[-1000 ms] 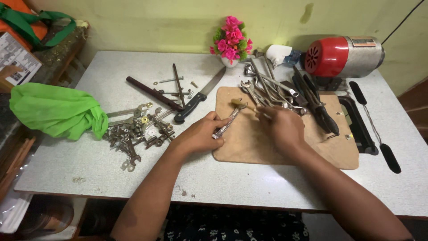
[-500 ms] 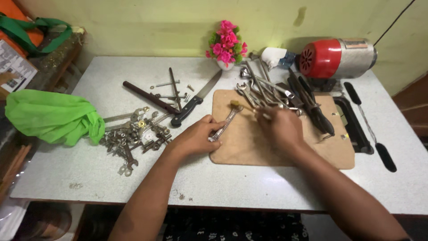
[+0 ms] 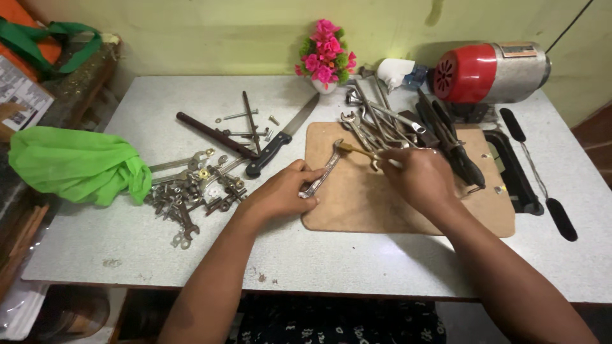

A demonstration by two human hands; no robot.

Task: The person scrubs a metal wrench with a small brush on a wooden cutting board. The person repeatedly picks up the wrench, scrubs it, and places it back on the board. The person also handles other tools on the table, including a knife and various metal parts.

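Little has been shifted since the earlier frames: the short silver open-ended wrench (image 3: 323,176) is kept pinched in the left hand (image 3: 280,194), and only its tilt has been changed slightly, with the free head raised a little further over the near left corner of the tan wooden board (image 3: 408,210). The wrench is gripped at its lower end by closed fingers, so that its upper jaw is left exposed, apparently for inspection or for work with the other hand. The right hand (image 3: 417,178) is closed around a thin brass-coloured tool (image 3: 354,150), whose tip is pointed toward the wrench head; whether the two are touching cannot be told. Both hands are held over the board, which seems to be used as a working surface. Just beyond the right hand a loose heap of grey steel wrenches and pliers (image 3: 389,121) is piled on the far edge of the board, crowding any reach forward. To the left, on the grey speckled table (image 3: 382,267), a black-handled kitchen knife (image 3: 280,140), a dark metal rod (image 3: 207,132) and a scatter of small rusty wrenches and nuts (image 3: 191,191) are laid, with a bright green cloth bag (image 3: 76,165) beside them. Farther back, a small vase of pink flowers (image 3: 322,54) and a red and silver motor (image 3: 491,71) are set against the wall.
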